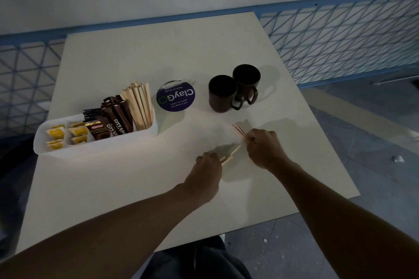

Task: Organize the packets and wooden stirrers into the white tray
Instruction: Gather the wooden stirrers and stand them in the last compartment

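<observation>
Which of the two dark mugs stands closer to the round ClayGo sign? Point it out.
The front mug, nearer the person; the other mug sits behind it, to its right.

L hand [207, 170] pinches a few wooden stirrers [230, 156] low over the table [136, 188]. R hand [265, 147] grips another stirrer bunch [240, 131] just beside it. White tray [97, 146] at left holds yellow packets [68, 135], brown coffee packets [111, 120] & upright stirrers [140, 106] at its right end. 2 dark mugs [223, 94] touch, near a round ClayGo disc [176, 96].
</observation>
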Demonstrator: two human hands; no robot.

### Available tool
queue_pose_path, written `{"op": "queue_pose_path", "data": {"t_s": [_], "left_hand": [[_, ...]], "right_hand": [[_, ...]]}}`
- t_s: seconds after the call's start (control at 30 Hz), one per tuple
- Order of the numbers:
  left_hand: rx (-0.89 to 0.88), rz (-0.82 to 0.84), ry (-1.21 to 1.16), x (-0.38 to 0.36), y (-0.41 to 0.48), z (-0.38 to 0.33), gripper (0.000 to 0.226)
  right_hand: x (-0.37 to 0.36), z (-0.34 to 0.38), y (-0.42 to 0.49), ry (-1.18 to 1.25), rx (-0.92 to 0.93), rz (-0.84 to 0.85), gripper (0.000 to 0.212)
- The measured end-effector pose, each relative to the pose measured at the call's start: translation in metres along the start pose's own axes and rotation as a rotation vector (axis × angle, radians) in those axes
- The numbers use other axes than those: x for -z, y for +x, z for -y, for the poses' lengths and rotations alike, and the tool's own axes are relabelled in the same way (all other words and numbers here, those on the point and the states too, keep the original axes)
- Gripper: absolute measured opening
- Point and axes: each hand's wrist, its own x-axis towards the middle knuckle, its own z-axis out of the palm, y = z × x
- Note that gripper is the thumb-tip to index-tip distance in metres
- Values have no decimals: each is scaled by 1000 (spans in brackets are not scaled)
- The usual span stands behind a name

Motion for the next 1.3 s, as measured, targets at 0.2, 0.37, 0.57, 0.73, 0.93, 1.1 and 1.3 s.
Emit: {"op": "queue_pose_path", "data": {"t_s": [0.2,0.37,0.57,0.73,0.93,1.1,1.3], "left_hand": [[30,-39,63,-1,3,2,32],[108,18,-94,15,5,7,26],[192,-18,-235,24,18,24,23],[337,-95,-602,45,21,28,23],[407,-192,-911,74,25,39,16],[370,-308,-1048,101,28,59,21],[343,-466,-1140,134,30,93,33]], "right_hand": [[-1,1,0,-33,-2,-20,20],[-3,4,4,-12,-5,-33,21],[-4,17,4,12,7,12,22],[-7,39,9,110,32,54,29],[-16,80,23,307,-22,106,33],[-19,122,36,655,-24,57,33],[-24,176,52,974,-6,51,26]]}}
